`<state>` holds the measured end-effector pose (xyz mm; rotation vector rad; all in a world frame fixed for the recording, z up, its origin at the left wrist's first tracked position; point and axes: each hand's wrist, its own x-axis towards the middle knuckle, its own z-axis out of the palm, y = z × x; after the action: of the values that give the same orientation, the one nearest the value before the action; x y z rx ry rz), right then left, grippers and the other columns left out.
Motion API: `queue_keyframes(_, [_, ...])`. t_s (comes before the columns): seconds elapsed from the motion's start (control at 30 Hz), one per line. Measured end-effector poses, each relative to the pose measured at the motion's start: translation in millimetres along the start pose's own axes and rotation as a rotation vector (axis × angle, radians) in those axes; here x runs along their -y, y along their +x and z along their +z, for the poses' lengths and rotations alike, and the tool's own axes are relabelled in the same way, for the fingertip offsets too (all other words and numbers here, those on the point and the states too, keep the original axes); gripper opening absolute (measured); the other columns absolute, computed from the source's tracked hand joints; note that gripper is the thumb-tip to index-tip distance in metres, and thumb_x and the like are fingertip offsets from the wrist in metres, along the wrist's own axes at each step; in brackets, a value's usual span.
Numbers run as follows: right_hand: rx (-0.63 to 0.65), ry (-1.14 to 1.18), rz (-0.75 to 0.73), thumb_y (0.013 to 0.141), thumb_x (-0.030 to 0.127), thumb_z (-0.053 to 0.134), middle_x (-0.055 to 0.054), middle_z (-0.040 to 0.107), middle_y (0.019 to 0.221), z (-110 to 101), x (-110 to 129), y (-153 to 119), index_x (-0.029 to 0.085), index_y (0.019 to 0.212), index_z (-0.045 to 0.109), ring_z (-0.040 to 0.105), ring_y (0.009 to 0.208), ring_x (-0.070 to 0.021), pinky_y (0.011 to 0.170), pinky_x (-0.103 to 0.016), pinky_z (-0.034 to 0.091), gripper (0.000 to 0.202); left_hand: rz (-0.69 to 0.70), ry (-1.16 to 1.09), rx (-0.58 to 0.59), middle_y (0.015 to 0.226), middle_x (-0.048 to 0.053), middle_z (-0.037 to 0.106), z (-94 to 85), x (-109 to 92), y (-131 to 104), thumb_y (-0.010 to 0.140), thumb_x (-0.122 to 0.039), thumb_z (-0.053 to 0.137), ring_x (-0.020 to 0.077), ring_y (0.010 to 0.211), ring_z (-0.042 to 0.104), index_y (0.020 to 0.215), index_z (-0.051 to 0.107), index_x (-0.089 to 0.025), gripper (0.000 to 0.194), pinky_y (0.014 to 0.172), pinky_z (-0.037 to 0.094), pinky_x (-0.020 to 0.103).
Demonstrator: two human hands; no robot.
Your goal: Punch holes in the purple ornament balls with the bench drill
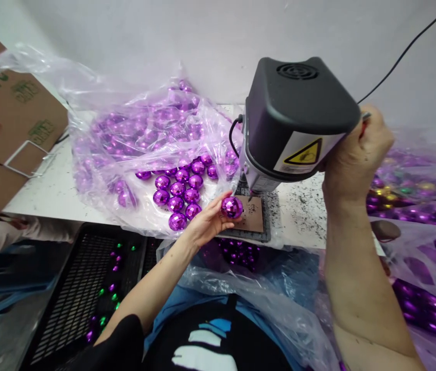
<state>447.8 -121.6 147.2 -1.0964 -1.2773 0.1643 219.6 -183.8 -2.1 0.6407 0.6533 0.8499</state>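
Note:
My left hand [207,220] holds a shiny purple faceted ball [232,207] between thumb and fingers. The ball is over the left part of a brown plate [253,214] on the base of a black bench drill [302,98], beside the drill's pointed tip. My right hand [360,149] is closed around a handle at the drill's right side, partly hidden by the machine. Left of my left hand, loose purple balls [177,189] lie at the mouth of a clear plastic bag [125,123] that holds many more.
A cardboard box [9,118] stands at the left. Below it is a black crate [74,288] with small green and purple balls. Dark shavings lie on the white table [298,206]. Bags of purple balls [426,304] are at the right. An open bag with balls hangs below the table edge.

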Motion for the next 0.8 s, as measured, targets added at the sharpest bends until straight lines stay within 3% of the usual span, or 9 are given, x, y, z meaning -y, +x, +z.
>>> queue_keyframes(0.13, [-0.006,-0.008,-0.024,0.079,0.08,0.043,0.005,0.029,0.06,-0.2,-0.2,0.7,0.017,0.07,0.038,0.028,0.053,-0.0015,0.05,-0.019,0.024,0.064,0.019,0.046,-0.056,0.111,0.006,0.072,-4.4,6.0,3.9,0.08,-0.043,0.077,0.0158,0.088,0.069,0.124,0.065,-0.025,0.048,0.072,0.053,0.025])
queue_keyframes(0.23, [-0.02,-0.033,-0.047,0.08,0.079,0.041,0.004,0.031,0.062,-0.5,-0.7,1.1,0.016,0.068,0.037,0.03,0.058,-0.0017,0.055,-0.02,0.025,0.065,0.112,0.224,-0.128,0.107,0.007,0.072,-7.6,8.5,7.3,0.074,-0.038,0.082,0.0168,0.091,0.067,0.112,0.067,-0.018,0.046,0.072,0.05,0.025])
queue_keyframes(0.47, [-0.029,-0.022,-0.049,0.081,0.078,0.042,0.004,0.032,0.063,0.6,0.6,-0.3,0.015,0.068,0.039,0.032,0.062,-0.0024,0.06,-0.019,0.026,0.064,0.343,0.823,-0.276,0.122,0.009,0.067,-10.0,11.8,25.3,0.076,-0.035,0.079,0.0231,0.104,0.064,0.127,0.057,-0.021,0.057,0.088,0.05,0.036])
queue_keyframes(0.63, [-0.03,-0.036,-0.03,0.08,0.078,0.041,0.004,0.033,0.064,0.5,1.9,-0.4,0.014,0.069,0.041,0.033,0.063,-0.0023,0.062,-0.019,0.027,0.065,0.463,1.025,-0.315,0.124,0.01,0.065,-5.1,20.3,39.1,0.077,-0.032,0.08,0.0279,0.116,0.06,0.126,0.058,-0.021,0.055,0.101,0.046,0.044])
queue_keyframes(0.8, [-0.026,-0.025,-0.042,0.082,0.076,0.042,0.004,0.032,0.065,0.1,0.0,-0.1,0.014,0.069,0.039,0.031,0.063,-0.0016,0.064,-0.02,0.026,0.063,0.648,1.188,-0.319,0.12,0.01,0.064,-2.9,30.8,46.6,0.077,-0.026,0.081,0.0282,0.114,0.06,0.123,0.056,-0.021,0.053,0.101,0.047,0.045])
